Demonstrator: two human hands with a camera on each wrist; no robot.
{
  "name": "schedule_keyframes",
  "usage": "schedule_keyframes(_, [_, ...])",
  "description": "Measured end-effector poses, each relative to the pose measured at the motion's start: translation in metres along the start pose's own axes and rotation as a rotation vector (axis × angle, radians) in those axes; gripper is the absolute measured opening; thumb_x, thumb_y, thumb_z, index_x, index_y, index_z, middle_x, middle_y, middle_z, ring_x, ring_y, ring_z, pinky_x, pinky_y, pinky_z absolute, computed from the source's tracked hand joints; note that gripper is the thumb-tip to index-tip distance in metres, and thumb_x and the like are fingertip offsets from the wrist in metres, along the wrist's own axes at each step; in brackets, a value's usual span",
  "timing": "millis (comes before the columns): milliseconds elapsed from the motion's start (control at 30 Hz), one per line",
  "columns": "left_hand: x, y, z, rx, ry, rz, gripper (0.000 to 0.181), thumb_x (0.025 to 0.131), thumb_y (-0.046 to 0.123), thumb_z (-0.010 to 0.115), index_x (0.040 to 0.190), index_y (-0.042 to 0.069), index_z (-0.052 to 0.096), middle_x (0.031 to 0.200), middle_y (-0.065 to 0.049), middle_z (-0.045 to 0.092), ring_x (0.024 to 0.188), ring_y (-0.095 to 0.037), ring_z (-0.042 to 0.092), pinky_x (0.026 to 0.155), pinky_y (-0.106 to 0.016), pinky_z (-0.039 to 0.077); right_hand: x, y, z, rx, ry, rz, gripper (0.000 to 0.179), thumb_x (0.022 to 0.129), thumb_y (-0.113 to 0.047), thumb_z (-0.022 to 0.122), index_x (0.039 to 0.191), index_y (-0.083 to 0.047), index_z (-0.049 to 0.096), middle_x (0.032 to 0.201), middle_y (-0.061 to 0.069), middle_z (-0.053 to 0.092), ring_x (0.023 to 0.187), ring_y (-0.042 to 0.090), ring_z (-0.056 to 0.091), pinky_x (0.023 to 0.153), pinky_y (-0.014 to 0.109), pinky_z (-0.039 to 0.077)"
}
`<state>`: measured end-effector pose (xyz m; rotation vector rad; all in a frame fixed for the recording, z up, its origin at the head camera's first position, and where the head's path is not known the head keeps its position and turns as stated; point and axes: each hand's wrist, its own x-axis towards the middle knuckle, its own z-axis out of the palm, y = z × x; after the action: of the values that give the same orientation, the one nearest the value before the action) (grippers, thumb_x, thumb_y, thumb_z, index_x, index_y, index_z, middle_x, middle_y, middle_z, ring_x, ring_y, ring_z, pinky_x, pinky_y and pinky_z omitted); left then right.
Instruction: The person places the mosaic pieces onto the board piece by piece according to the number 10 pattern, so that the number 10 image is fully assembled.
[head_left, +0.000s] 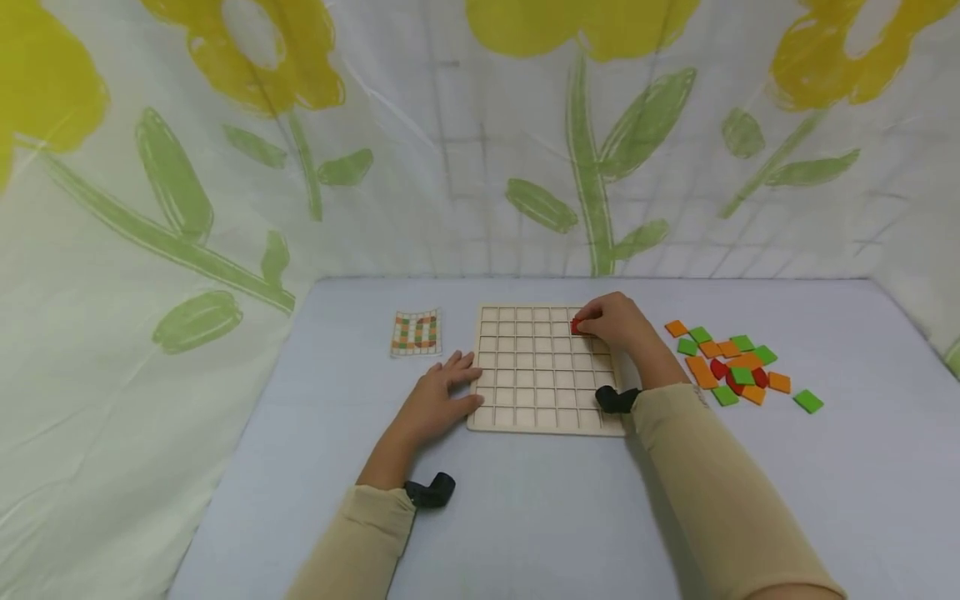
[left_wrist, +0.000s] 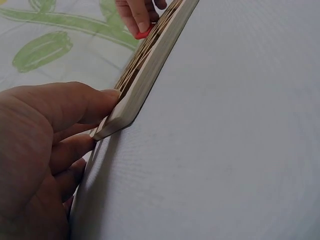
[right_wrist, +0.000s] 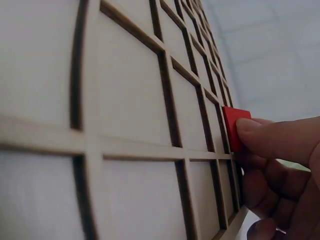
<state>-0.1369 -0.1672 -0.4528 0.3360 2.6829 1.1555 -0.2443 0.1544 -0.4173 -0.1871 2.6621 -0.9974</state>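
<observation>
Lots of little square boxes (head_left: 543, 362) fill the wooden board (head_left: 480, 419) on the tabletop (head_left: 510, 508). The right hand (head_left: 615, 321) pinches a red piece (right_wrist: 231, 125) at the boxes near the far right corner; I cannot tell if it sits inside one. The left hand (head_left: 429, 407) has its fingers apart, touching the board's left edge. Colored pieces (head_left: 742, 376) lie to the right.

The grid board (head_left: 543, 362) is matt, unvarnished-looking wood with faintly grained sides. Toward its one o'clock, the red tile (right_wrist: 231, 125) looks smooth and nearly matt. At ten, the pattern card (head_left: 405, 337) looks like paper. The sleeves (head_left: 720, 475), at four and eight, are matt cloth; the tabletop (head_left: 517, 517) looks smooth and matt. At twelve hangs creased, faintly shiny sheeting (head_left: 405, 183).
</observation>
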Motion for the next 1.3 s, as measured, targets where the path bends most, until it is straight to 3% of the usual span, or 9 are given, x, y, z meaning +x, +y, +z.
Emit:
schedule_keyframes(267, [0.002,0.002,-0.004,-0.001,0.014,-0.002,0.051,0.091,0.03,0.07,0.139,0.018,0.058,0.157,0.005,0.037,0.151,-0.026,0.02,0.122,-0.058,0.015,0.002,-0.005,-0.002,0.012,0.038,0.033,0.02,0.091,-0.023,0.07,0.104,-0.009,0.076,0.12,0.015,0.068,0.114,0.034,0.059,0.098,0.048,0.05])
schedule_keyframes(467, [0.003,-0.001,-0.005,0.016,-0.017,0.06,0.06,0.093,0.031,0.067,0.147,0.015,0.047,0.159,-0.003,0.034,0.151,-0.026,0.02,0.123,-0.054,0.015,0.003,0.0,0.003,-0.006,0.034,0.034,0.023,0.095,-0.027,0.065,0.106,-0.009,0.076,0.121,0.015,0.067,0.115,0.035,0.058,0.099,0.05,0.049])
schedule_keyframes(600, [0.004,-0.004,-0.003,0.029,-0.037,0.1,0.054,0.096,0.031,0.064,0.145,0.013,0.051,0.161,-0.003,0.031,0.151,-0.028,0.021,0.123,-0.052,0.019,0.001,0.003,0.006,-0.012,0.045,0.032,0.022,0.096,-0.027,0.065,0.104,-0.01,0.076,0.117,0.014,0.069,0.113,0.033,0.059,0.099,0.049,0.049])
schedule_keyframes(833, [0.005,-0.007,-0.002,0.03,0.019,0.102,0.052,0.097,0.028,0.062,0.145,0.011,0.05,0.161,-0.002,0.03,0.148,-0.032,0.026,0.121,-0.053,0.024,0.003,0.002,0.008,0.018,0.068,0.019,0.02,0.096,-0.03,0.066,0.101,-0.012,0.074,0.108,0.009,0.07,0.104,0.029,0.06,0.094,0.046,0.05])
schedule_keyframes(1000, [0.005,-0.006,0.0,0.039,0.016,0.086,0.054,0.097,0.03,0.062,0.146,0.011,0.049,0.16,-0.001,0.032,0.15,-0.027,0.025,0.122,-0.05,0.023,0.002,0.004,0.007,0.013,0.049,0.034,0.025,0.096,-0.033,0.064,0.106,-0.012,0.073,0.115,0.012,0.068,0.109,0.031,0.059,0.097,0.048,0.049])
schedule_keyframes(1167, [0.005,-0.005,0.002,0.053,0.025,0.102,0.053,0.096,0.027,0.063,0.144,0.009,0.05,0.159,-0.003,0.035,0.15,-0.023,0.025,0.124,-0.047,0.02,0.0,0.008,0.004,0.027,-0.001,0.027,0.029,0.094,-0.029,0.067,0.114,-0.009,0.072,0.13,0.016,0.062,0.12,0.034,0.055,0.101,0.048,0.048])
schedule_keyframes(1300, [0.005,-0.005,0.003,0.058,0.025,0.122,0.051,0.097,0.026,0.062,0.143,0.007,0.051,0.158,-0.004,0.036,0.15,-0.023,0.025,0.124,-0.046,0.018,-0.002,0.013,0.003,0.009,-0.004,0.012,0.031,0.092,-0.028,0.069,0.117,-0.009,0.071,0.131,0.017,0.061,0.119,0.035,0.055,0.099,0.047,0.049])
